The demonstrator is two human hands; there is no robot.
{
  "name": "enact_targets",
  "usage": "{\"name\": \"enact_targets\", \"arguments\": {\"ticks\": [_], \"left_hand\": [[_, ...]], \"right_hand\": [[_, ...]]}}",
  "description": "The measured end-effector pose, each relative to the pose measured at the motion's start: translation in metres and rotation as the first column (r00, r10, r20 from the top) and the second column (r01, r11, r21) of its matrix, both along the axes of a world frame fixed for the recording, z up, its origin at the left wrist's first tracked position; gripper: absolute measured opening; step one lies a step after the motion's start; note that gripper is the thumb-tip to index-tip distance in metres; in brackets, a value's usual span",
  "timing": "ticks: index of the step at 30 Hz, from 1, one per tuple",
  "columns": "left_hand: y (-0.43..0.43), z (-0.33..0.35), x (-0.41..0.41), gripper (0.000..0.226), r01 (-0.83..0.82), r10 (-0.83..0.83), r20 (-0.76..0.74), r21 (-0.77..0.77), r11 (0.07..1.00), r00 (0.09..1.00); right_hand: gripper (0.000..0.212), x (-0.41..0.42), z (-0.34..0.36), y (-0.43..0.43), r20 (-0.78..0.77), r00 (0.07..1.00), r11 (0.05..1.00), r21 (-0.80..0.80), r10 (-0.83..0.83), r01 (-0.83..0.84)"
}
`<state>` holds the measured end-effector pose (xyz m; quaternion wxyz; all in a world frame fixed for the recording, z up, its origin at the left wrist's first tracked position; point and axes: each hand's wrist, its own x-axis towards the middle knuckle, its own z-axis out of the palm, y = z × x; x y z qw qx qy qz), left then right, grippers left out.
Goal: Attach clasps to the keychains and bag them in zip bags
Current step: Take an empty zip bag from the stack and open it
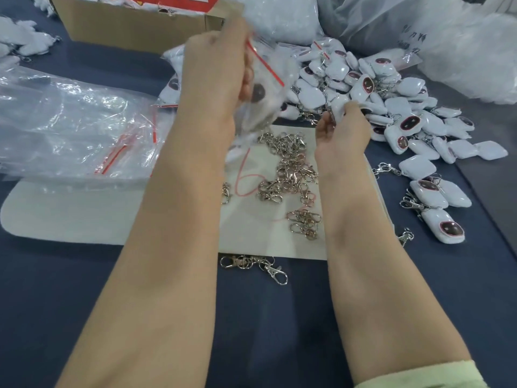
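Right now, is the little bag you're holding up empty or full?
Not empty: a dark round patch shows through the zip bag the left hand grips.

Left hand [218, 68]: raised, back toward the camera, fingers curled round a zip bag [265, 79]; motion-blurred.
Right hand [342, 133]: lower, right of the left hand, fingertips pinching a white keychain [339, 105].
Forearms: both bare, stretched forward, apart.
Sleeve [419, 382]: pale green, near the right elbow.
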<state>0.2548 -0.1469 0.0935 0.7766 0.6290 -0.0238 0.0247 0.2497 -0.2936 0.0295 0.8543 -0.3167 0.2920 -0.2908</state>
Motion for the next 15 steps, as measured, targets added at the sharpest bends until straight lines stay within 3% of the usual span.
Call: {"name": "enact_targets", "arguments": {"ticks": [4,8,9,11,13,15], "left_hand": [[-0.001,-0.016,0.002,0.031,-0.002,0.005,-0.012,0.26,0.966,1.0],[-0.002,-0.002,0.002,0.038,-0.046,0.041,0.119,0.041,0.998,0.992],[-0.002,0.0,0.003,0.039,-0.081,0.07,0.18,0.056,0.995,0.981],[-0.005,-0.006,0.002,0.035,-0.154,0.083,0.276,0.246,0.957,0.958],[-0.015,-0.023,0.001,0.027,-0.165,0.01,0.294,0.505,0.847,0.956],[-0.026,-0.041,0.001,0.019,-0.142,-0.077,0.3,0.642,0.753,0.951]], "right_hand": [[0.031,0.004,0.0,0.006,-0.038,0.998,0.994,-0.09,0.055,-0.058],[0.033,0.005,-0.001,0.0,-0.02,0.997,0.995,-0.065,0.08,-0.081],[0.036,0.006,-0.002,-0.001,-0.011,0.995,0.992,-0.071,0.1,-0.101],[0.042,0.01,-0.003,0.0,-0.061,0.988,0.971,-0.182,0.144,-0.153],[0.042,0.012,-0.005,0.003,-0.136,0.979,0.925,-0.328,0.154,-0.191],[0.025,0.013,-0.009,0.003,-0.161,0.977,0.898,-0.395,0.137,-0.191]]}}
